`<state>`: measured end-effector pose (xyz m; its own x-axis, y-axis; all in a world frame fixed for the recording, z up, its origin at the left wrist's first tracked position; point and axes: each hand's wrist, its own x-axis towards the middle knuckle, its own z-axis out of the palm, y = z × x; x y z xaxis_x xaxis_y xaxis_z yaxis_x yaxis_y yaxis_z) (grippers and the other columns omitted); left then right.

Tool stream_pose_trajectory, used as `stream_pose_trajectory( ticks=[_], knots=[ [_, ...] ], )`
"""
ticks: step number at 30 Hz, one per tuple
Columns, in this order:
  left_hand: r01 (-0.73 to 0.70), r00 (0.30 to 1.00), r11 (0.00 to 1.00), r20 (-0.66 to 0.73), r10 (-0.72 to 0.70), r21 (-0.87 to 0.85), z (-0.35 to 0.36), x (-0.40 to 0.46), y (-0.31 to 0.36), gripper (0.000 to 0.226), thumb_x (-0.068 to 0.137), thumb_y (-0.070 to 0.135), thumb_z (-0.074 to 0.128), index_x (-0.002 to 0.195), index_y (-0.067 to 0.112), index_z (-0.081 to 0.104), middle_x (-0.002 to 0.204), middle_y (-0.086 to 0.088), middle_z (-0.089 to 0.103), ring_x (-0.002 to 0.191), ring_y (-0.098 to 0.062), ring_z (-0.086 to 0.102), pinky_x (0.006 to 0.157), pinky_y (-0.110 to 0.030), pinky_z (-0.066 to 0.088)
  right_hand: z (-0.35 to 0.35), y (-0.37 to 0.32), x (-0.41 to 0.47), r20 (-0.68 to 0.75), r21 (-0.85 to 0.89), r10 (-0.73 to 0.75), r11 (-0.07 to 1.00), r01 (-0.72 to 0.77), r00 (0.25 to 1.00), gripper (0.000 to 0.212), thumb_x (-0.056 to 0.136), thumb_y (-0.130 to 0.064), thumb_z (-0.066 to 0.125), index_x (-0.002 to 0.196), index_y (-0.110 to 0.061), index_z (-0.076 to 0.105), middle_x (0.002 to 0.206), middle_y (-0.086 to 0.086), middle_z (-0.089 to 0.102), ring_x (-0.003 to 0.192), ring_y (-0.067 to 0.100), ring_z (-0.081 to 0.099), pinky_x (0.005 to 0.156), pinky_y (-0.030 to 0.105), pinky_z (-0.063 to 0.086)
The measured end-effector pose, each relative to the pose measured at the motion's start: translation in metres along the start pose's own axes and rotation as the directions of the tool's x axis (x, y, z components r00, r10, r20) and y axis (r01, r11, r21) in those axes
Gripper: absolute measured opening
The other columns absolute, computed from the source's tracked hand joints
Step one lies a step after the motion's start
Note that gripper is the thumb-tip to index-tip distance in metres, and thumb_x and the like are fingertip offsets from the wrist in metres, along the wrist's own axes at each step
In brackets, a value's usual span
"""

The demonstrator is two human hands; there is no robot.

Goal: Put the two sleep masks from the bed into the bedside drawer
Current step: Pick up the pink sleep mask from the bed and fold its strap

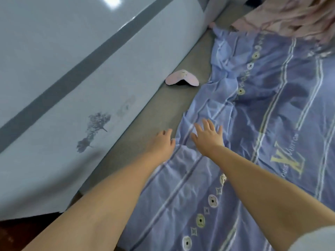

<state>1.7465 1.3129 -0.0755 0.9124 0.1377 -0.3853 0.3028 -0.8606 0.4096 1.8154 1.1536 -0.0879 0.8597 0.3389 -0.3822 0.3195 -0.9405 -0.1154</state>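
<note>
- One pink sleep mask (181, 80) in view, lying on grey mattress (190, 57), far of both hands; second unseen.
- Left hand (161, 142) and right hand (208, 135) spread, holding nothing, over blue sheet (253, 124).
- Probably reach stage: extend farther, pinch mask.

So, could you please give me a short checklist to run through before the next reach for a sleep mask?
1. A mask is in view: ok, the pink sleep mask lies on the grey mattress strip.
2. Mask unobstructed: ok, beside the blue sheet, not under it.
3. left hand free: ok, empty.
4. right hand free: ok, open, fingers spread over the sheet.
5. Second mask located: not ok, none visible.
6. Drawer open: cannot tell, out of view.
</note>
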Motion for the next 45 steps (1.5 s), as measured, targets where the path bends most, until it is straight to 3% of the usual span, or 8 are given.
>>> stream_pose_trajectory(
  ticks=[8, 18, 26, 30, 32, 36, 42, 45],
  knots=[
    [0.079, 0.991, 0.968, -0.089, -0.103, -0.240, 0.035, 0.195, 0.024, 0.044, 0.095, 0.029, 0.042, 0.135, 0.009, 0.040, 0.135, -0.018, 0.048, 0.120, -0.035, 0.049, 0.097, -0.043, 0.041, 0.083, 0.046, 0.111, -0.015, 0.044, 0.003, 0.999, -0.002, 1.000, 0.051, 0.096, -0.041, 0.026, 0.144, -0.026, 0.021, 0.157, 0.006, 0.016, 0.144, 0.022, 0.006, 0.112, 0.064, -0.003],
    [0.241, 0.831, 0.587, -0.148, -0.536, -0.772, 0.040, 0.336, 0.069, 0.046, 0.094, 0.042, 0.038, 0.114, 0.007, 0.061, 0.120, -0.014, 0.064, 0.110, -0.032, 0.058, 0.094, -0.036, 0.044, 0.107, 0.055, 0.120, -0.358, 0.135, -0.068, 0.983, 0.124, 0.931, 0.049, 0.082, -0.032, 0.043, 0.129, -0.020, 0.049, 0.140, 0.008, 0.049, 0.133, 0.028, 0.039, 0.111, 0.065, 0.009],
    [0.180, 0.855, 0.537, -0.139, -0.500, -0.824, 0.039, 0.270, 0.048, 0.031, 0.089, 0.011, 0.044, 0.106, -0.007, 0.063, 0.112, -0.029, 0.064, 0.105, -0.043, 0.059, 0.090, -0.047, 0.049, 0.104, 0.056, 0.119, -0.288, 0.183, -0.057, 0.977, 0.114, 0.956, 0.047, 0.083, -0.028, 0.046, 0.129, -0.019, 0.048, 0.142, 0.007, 0.046, 0.136, 0.028, 0.035, 0.113, 0.063, 0.004],
    [0.021, 0.928, 0.425, -0.141, -0.345, -0.905, 0.029, 0.183, 0.021, 0.029, 0.087, -0.001, 0.044, 0.111, 0.006, 0.059, 0.107, -0.010, 0.064, 0.092, -0.022, 0.059, 0.079, -0.036, 0.049, 0.089, 0.056, 0.115, -0.151, 0.251, -0.049, 0.964, 0.086, 0.987, 0.048, 0.089, -0.027, 0.042, 0.137, -0.023, 0.039, 0.151, -0.001, 0.032, 0.143, 0.019, 0.017, 0.114, 0.054, -0.012],
    [0.022, 0.968, 0.382, -0.076, -0.240, -0.924, 0.023, 0.147, 0.012, 0.032, 0.089, -0.005, 0.043, 0.105, 0.018, 0.060, 0.099, -0.001, 0.064, 0.092, -0.018, 0.057, 0.081, -0.034, 0.047, 0.068, 0.053, 0.108, -0.030, 0.533, 0.058, 0.845, -0.033, 0.998, 0.042, 0.092, -0.021, 0.040, 0.133, -0.022, 0.044, 0.139, -0.002, 0.049, 0.132, 0.020, 0.037, 0.116, 0.050, 0.008],
    [0.038, 0.998, 0.425, 0.009, -0.069, -0.904, 0.005, 0.053, 0.008, 0.039, 0.091, -0.005, 0.040, 0.116, 0.018, 0.058, 0.096, 0.007, 0.065, 0.086, -0.010, 0.060, 0.065, -0.018, 0.051, 0.008, 0.036, 0.039, 0.190, 0.967, 0.197, 0.130, -0.217, 0.962, 0.036, 0.097, -0.033, 0.033, 0.122, -0.017, 0.053, 0.087, -0.001, 0.073, 0.087, 0.012, 0.064, 0.082, 0.031, 0.039],
    [-0.097, 0.992, 0.658, -0.126, 0.003, -0.747, -0.043, -0.101, 0.022, 0.038, 0.088, 0.000, 0.055, 0.120, 0.019, 0.048, 0.096, 0.009, 0.062, 0.089, -0.012, 0.061, 0.078, -0.027, 0.051, -0.057, -0.011, -0.118, -0.028, 0.995, -0.128, 0.089, 0.040, 0.991, 0.021, 0.094, -0.026, 0.051, 0.096, -0.021, 0.071, 0.084, -0.006, 0.074, 0.076, 0.007, 0.067, 0.063, 0.016, 0.053],
    [-0.236, 0.911, 0.827, -0.412, 0.006, -0.510, -0.075, -0.195, 0.021, 0.089, 0.075, 0.014, 0.075, 0.144, 0.018, 0.020, 0.125, -0.002, 0.045, 0.118, -0.017, 0.045, 0.098, -0.029, 0.041, -0.081, -0.050, -0.196, -0.132, 0.976, -0.239, 0.137, 0.168, 0.962, 0.016, 0.095, -0.018, 0.051, 0.099, -0.015, 0.066, 0.090, 0.004, 0.070, 0.075, 0.011, 0.065, 0.069, 0.021, 0.056]
  ],
)
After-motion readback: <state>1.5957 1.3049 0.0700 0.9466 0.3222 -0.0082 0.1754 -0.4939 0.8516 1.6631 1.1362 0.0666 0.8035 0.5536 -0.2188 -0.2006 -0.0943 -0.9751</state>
